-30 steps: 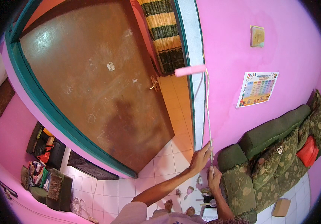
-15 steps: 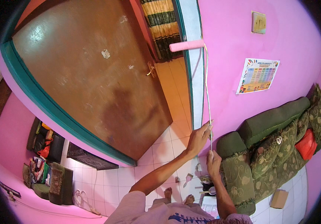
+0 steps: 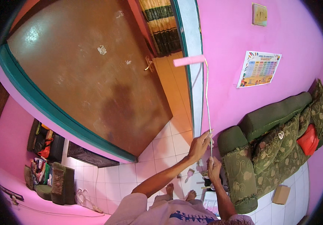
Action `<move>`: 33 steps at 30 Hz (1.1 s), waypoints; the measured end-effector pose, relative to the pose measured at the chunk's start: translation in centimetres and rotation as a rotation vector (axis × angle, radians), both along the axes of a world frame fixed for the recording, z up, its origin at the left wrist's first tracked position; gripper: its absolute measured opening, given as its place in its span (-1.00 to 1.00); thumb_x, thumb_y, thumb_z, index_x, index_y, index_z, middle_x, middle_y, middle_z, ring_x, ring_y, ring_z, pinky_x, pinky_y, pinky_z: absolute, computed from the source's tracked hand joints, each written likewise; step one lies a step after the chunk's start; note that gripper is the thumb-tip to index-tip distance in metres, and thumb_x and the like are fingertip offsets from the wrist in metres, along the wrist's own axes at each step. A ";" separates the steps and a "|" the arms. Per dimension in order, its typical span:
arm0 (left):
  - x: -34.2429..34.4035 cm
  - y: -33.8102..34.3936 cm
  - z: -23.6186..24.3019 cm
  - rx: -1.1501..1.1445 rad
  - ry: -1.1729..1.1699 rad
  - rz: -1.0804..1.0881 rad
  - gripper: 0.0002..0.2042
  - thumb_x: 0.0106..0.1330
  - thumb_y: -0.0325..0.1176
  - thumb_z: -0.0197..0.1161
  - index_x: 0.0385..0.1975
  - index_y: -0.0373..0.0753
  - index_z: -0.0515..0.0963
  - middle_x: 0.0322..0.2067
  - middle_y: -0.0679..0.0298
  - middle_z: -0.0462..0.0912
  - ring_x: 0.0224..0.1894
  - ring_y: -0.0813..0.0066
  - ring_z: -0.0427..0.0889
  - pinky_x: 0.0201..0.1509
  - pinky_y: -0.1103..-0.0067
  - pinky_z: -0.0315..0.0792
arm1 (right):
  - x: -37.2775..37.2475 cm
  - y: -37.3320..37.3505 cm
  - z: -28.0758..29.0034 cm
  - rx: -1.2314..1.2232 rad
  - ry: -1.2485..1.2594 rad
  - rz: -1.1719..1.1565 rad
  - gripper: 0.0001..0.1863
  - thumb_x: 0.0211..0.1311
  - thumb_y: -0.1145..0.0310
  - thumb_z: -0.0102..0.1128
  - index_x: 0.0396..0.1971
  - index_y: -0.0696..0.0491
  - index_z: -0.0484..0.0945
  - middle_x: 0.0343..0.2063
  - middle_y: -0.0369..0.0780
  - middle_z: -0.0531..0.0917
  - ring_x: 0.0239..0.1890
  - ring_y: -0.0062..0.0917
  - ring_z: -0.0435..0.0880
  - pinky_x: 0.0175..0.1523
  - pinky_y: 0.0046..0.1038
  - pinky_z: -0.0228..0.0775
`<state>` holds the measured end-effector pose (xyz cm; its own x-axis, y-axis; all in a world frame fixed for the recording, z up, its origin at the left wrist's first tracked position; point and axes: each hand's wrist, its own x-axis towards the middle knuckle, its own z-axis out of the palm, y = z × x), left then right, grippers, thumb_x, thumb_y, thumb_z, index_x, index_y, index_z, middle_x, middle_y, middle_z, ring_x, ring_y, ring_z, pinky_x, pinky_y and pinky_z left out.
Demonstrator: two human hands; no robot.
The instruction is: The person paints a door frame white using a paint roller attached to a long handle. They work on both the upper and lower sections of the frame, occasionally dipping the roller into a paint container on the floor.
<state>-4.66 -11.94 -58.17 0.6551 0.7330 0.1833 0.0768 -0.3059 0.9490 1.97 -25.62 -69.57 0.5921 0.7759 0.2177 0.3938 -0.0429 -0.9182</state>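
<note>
Both my hands grip the long thin handle of a paint roller (image 3: 188, 60) with a pink sleeve. My left hand (image 3: 199, 146) is higher on the handle, its fingers closed about it. Lower down, near the handle's end, my right hand (image 3: 214, 167) is wrapped round it. The roller sleeve hangs out in front of the pale blue door frame (image 3: 196, 88), at the edge of the pink wall (image 3: 227, 37); whether it touches the surface I cannot tell.
A brown door (image 3: 90, 82) stands at the left. Along the right wall runs a green patterned sofa (image 3: 240, 176), below a poster (image 3: 259, 69) and a light switch (image 3: 259, 15). A paintbrush (image 3: 189, 174) lies by my feet, with a white tray (image 3: 210, 202) and a cardboard box (image 3: 281, 194) nearby.
The roller has come down a little along the door frame's edge, and both hands have lowered with it. My grip on the handle stays the same.
</note>
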 end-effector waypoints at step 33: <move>-1.6 -4.0 -9.3 -0.249 0.177 -0.063 -0.64 0.53 -0.19 -0.01 0.23 -0.17 0.44 -0.41 0.22 0.67 -0.36 0.55 0.68 -0.43 0.59 0.51 | -2.4 -6.6 -9.5 -0.105 0.095 -0.053 -0.49 0.52 0.10 -0.13 -0.57 0.19 0.37 -0.70 -0.25 0.37 -0.62 -0.63 0.31 -0.51 -0.42 0.22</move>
